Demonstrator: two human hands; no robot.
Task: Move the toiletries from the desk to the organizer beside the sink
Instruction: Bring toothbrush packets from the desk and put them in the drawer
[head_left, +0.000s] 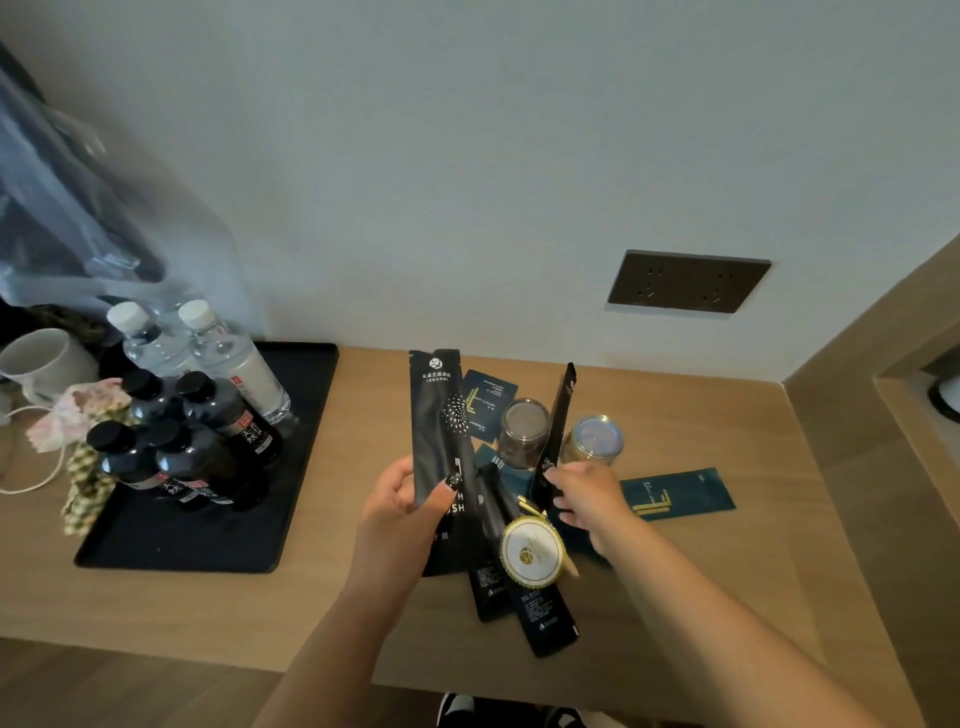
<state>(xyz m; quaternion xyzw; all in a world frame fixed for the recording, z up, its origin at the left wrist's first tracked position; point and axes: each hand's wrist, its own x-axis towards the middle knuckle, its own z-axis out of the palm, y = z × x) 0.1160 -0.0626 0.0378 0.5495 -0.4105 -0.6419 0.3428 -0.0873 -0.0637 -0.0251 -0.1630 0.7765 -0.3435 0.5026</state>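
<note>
where the left grip (402, 501) pinches a black sachet (441, 441), its thumb hides letters, leaving "sh"; at 3 o'clock the right grip (584, 493) pinches a thin black packet (557, 431), print unreadable.

A single wide-angle head view looks forward and steeply down from above the table's (701, 545) near edge, facing the far wall (519, 156). It sits close: both forearms reach in from the bottom, and straight lines bow toward the frame edges.
</note>
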